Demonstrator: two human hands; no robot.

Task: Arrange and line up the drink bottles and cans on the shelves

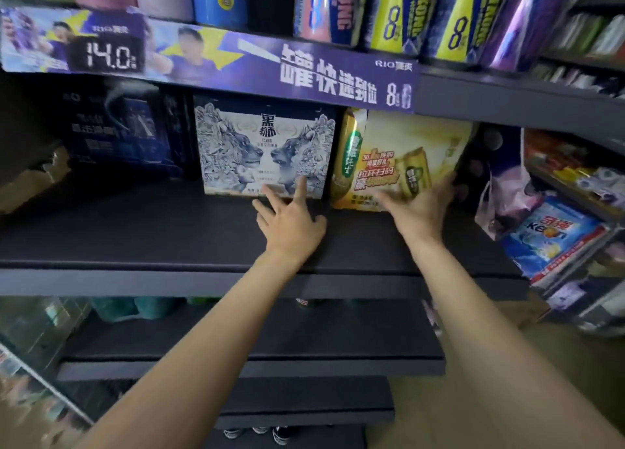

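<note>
On the dark middle shelf (135, 239) stand three beer cartons at the back: a dark blue one (125, 130), a white one with two lions (263, 144), and a yellow-gold pack (399, 154). My left hand (291, 218) reaches in with fingers spread, its fingertips at the lower front of the lion carton. My right hand (422, 201) is open too, its fingers against the lower right edge of the yellow pack. Neither hand grips anything.
Above, a purple price strip (236, 59) fronts a shelf of tall cans (399, 12). Lower shelves (257, 347) hold bottles at the back left. To the right, another rack carries a blue detergent bag (551, 239) and a pink plastic bag (504, 195).
</note>
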